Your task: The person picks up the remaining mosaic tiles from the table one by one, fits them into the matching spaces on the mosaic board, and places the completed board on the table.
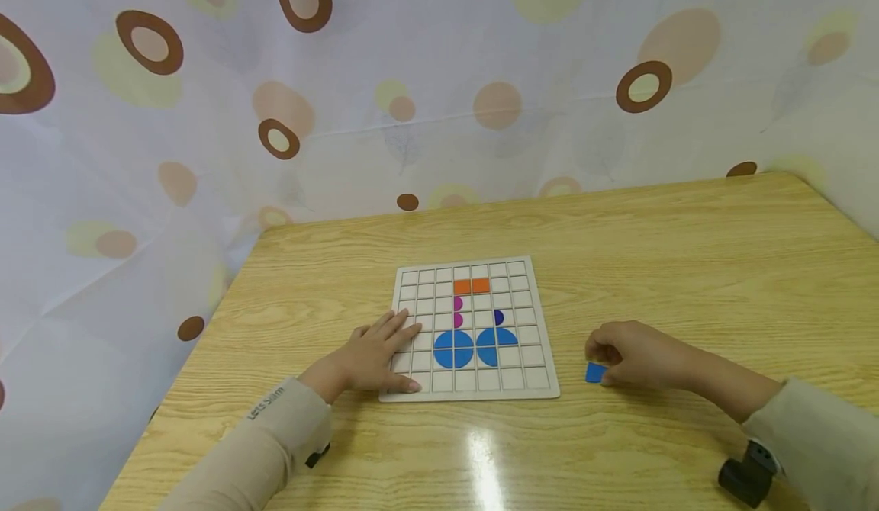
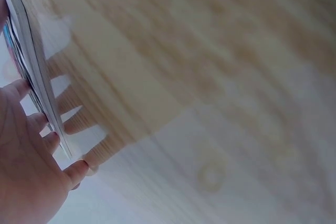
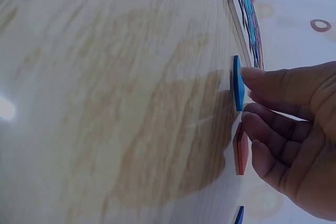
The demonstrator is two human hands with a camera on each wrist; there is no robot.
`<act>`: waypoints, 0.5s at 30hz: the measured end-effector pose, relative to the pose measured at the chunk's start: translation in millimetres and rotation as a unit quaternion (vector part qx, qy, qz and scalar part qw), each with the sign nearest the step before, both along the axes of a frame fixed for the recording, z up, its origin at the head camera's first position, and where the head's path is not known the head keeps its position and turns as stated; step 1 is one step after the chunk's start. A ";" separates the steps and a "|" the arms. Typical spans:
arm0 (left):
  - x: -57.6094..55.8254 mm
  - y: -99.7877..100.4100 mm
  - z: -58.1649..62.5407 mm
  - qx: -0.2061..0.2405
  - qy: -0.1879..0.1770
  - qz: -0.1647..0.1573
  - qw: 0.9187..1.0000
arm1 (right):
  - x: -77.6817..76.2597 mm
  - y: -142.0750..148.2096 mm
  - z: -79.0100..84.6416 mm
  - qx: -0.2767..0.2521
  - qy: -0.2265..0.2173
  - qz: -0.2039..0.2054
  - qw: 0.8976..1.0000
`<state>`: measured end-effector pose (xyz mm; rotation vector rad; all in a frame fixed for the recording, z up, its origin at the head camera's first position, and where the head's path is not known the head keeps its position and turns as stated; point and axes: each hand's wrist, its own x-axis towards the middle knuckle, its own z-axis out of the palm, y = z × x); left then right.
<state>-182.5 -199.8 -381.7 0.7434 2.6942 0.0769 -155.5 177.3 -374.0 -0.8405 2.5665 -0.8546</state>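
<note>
A white gridded board (image 1: 511, 380) lies on the table, and my left hand (image 1: 378, 355) rests on its left edge with fingers spread. Blue quarter-circle tiles (image 1: 445, 340) form a full circle near its front. Beside that circle, three more blue pieces (image 1: 487, 355) make a three-quarter round. Further back are two orange square tiles (image 1: 471, 286), two magenta half-round tiles (image 1: 458, 303) and a dark blue half-round tile (image 1: 498, 317). Right of the board, my right hand (image 1: 635, 355) pinches a blue tile (image 3: 238, 83) between thumb and fingers, low at the tabletop.
In the right wrist view, an orange-red tile (image 3: 241, 150) lies under my right hand, and a dark blue tile (image 3: 239, 215) sits at the bottom edge. A patterned cloth (image 1: 439, 61) hangs behind the wooden table (image 1: 687, 252).
</note>
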 end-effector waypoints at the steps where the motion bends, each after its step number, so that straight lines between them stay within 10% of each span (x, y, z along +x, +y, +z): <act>1: -0.1 -0.1 -0.3 0.000 0.001 0.000 1.000 | 0.1 -0.2 -0.1 0.001 0.003 0.001 1.000; 15: -0.5 -0.1 -0.9 -0.003 0.001 -0.001 1.000 | 0.4 -4.2 -0.2 0.014 0.020 0.003 1.000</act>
